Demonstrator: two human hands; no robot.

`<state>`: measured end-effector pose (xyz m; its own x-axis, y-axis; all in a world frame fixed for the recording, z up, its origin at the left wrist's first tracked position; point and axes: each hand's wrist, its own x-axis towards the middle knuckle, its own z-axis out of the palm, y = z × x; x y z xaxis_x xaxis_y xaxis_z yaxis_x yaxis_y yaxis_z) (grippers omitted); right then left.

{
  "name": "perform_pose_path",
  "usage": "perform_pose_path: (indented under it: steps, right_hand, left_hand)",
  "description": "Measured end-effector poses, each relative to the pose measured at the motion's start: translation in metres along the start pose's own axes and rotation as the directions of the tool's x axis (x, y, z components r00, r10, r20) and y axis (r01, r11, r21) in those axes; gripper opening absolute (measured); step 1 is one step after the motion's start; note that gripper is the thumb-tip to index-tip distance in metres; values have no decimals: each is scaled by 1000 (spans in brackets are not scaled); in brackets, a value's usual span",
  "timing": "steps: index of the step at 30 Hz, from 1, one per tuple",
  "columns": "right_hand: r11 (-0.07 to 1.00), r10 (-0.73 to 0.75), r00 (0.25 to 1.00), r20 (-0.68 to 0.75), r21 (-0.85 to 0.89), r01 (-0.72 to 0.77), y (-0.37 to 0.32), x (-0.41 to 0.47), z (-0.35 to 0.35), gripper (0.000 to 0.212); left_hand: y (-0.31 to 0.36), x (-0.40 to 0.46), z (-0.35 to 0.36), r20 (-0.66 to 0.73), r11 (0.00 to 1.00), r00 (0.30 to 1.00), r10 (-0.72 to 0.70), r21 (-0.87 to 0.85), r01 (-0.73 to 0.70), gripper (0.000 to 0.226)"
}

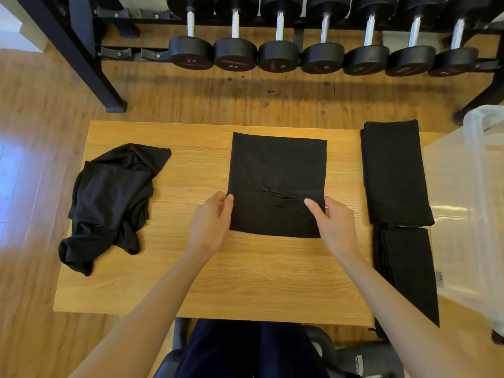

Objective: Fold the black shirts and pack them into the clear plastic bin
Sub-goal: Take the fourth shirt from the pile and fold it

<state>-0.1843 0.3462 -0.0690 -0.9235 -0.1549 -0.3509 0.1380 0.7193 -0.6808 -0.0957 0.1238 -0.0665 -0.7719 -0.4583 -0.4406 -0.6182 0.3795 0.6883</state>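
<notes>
A black shirt [278, 170] folded into a rectangle lies flat in the middle of the wooden table [207, 282]. My left hand [211, 221] pinches its left edge, thumb on top. My right hand [334, 221] pinches its right edge the same way. A crumpled heap of black shirts [109, 203] lies at the table's left. Two folded black shirts rest along the right edge, one farther [395, 173] and one nearer [406, 271]. The clear plastic bin [469, 214] stands right of the table, and I see nothing inside it.
A dumbbell rack [278, 50] with several black dumbbells stands on the wood floor beyond the table. Its dark legs come down at the far left and far right. My dark-trousered lap and a seat show below the table's near edge.
</notes>
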Motion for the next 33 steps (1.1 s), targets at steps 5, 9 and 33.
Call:
perform_pose_path:
  steps: [5, 9, 33]
  right_hand:
    - [980, -33, 998, -59, -196, 21, 5, -1, 10, 36]
    - [950, -43, 995, -93, -313, 12, 6, -2, 14, 35]
    - [635, -396, 882, 257, -617, 465, 16, -30, 49, 54]
  left_hand:
    - [-6, -6, 6, -72, 994, 997, 35, 106, -27, 30]
    - [-11, -5, 7, -97, 985, 995, 35, 173, -18, 29]
    - [-22, -10, 38, 254, 588, 837, 485, 613, -527, 58]
